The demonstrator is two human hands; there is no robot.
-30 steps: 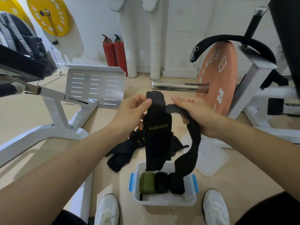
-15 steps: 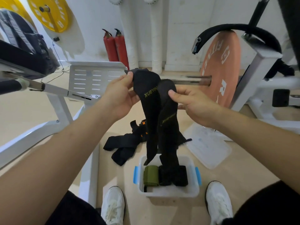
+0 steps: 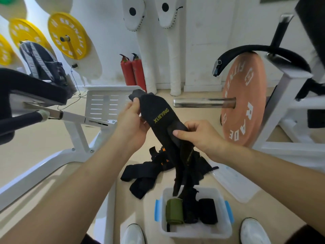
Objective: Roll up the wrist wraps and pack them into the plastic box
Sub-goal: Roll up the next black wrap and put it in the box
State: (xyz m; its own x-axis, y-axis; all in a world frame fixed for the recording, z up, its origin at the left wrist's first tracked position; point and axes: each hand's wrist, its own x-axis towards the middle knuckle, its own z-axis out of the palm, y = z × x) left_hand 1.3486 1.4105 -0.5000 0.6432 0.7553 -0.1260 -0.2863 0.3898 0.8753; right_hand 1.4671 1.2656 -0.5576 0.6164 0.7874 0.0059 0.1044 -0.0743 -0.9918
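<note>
though apart, both hands (image 3: 131, 125) (image 3: 200, 136) on wrap (image 3: 158, 111)

Plastic box (image 3: 222, 232): on the floor, between left shoe (image 3: 133, 234) and right shoe (image 3: 253, 231).
Rolled wraps (image 3: 207, 211): three in the box, side by side.
Lid (image 3: 235, 180): on the floor, behind and right of the box.
Loose wraps (image 3: 140, 175): heaped on the floor behind the box, towards its left.
Held wrap (image 3: 158, 113): above the box, between left hand (image 3: 131, 124) and right hand (image 3: 198, 136); its lower end hangs down to the box.
</note>
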